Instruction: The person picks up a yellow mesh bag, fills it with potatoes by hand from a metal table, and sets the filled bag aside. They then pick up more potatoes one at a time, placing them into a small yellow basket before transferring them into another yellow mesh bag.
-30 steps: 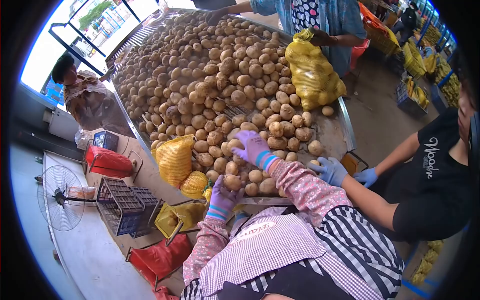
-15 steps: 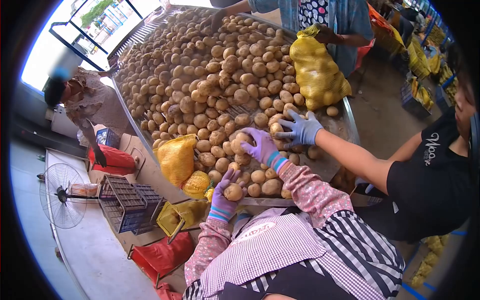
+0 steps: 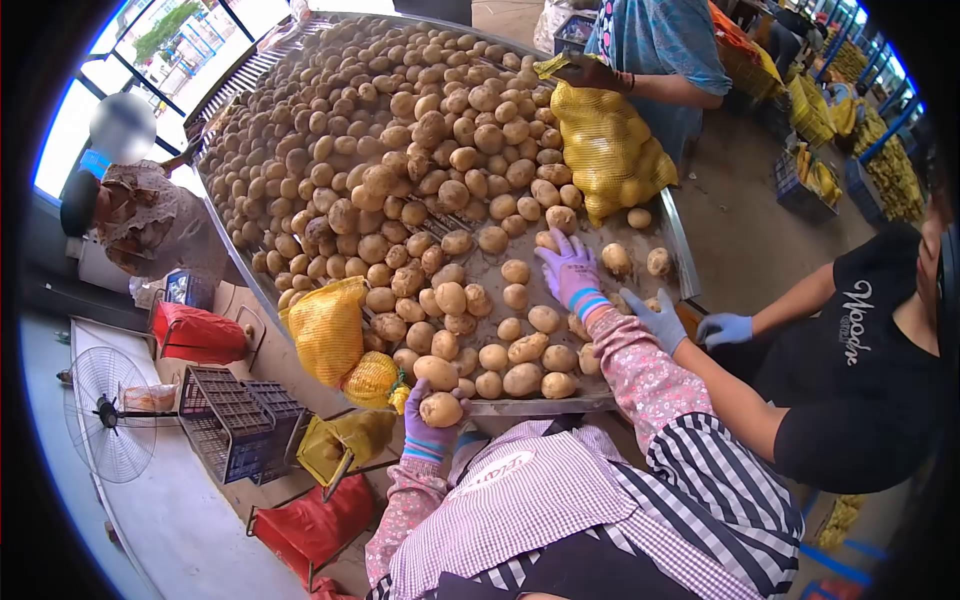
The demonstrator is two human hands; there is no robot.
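Observation:
My left hand point(image 3: 430, 432), in a purple glove, is curled around a potato point(image 3: 441, 409) at the table's near edge. Another potato point(image 3: 435, 373) sits right at its fingertips. My right hand point(image 3: 570, 270), also gloved in purple, reaches forward over the sorting table point(image 3: 640, 300) with fingers stretched out. Its fingertips rest on a potato point(image 3: 547, 240) at the edge of the big heap of potatoes point(image 3: 400, 150). Several loose potatoes point(image 3: 528, 348) lie between my two hands.
A co-worker's blue-gloved hand point(image 3: 655, 318) is close beside my right wrist. Across the table another person holds a full yellow mesh bag point(image 3: 612, 150). Yellow mesh bags point(image 3: 328, 330) lie at the left edge. Crates point(image 3: 235, 420) and a fan point(image 3: 106, 412) stand at left.
My right hand has let go of a potato and moved right and forward to the heap. The co-worker's gloved hand has drawn back toward the near right. My left hand keeps its potato.

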